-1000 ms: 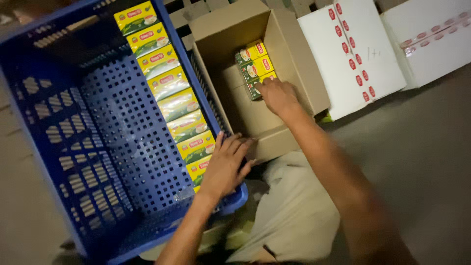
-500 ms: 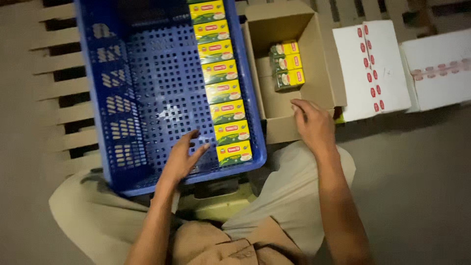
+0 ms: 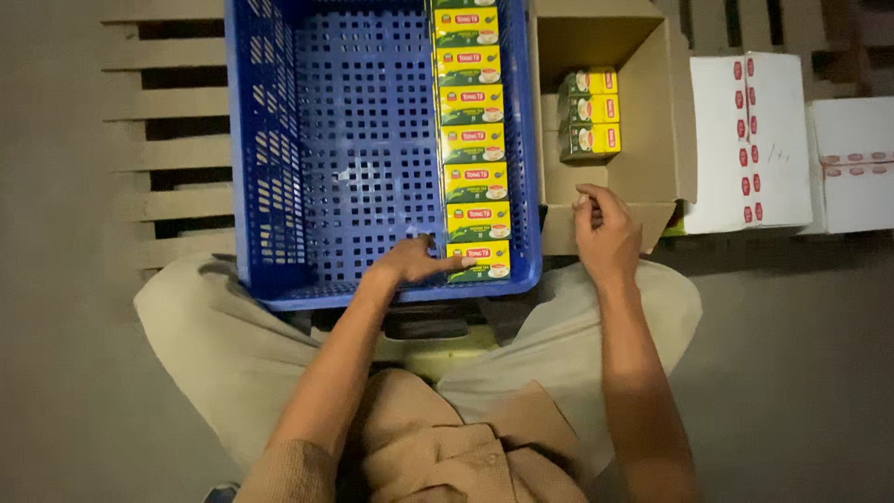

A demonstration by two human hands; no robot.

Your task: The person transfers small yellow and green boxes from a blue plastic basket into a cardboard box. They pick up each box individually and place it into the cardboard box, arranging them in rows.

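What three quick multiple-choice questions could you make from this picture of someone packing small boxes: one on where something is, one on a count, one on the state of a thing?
1. Where does the row of yellow-green boxes lie in the blue crate?
A. along its right wall
B. along its left wall
C. across its middle

2. How many small boxes show in the cardboard carton?
A. one
B. three
C. six

3. What is the left hand doing?
A. hanging in the air
B. touching the nearest box in the row
C. gripping the carton flap

Answers:
1 A, the row runs beside the crate's right wall, with the rest of the floor bare.
2 B, three packs are stacked against the carton's far side.
3 B, its fingers rest at the nearest box, while the right hand is at the carton's near edge.
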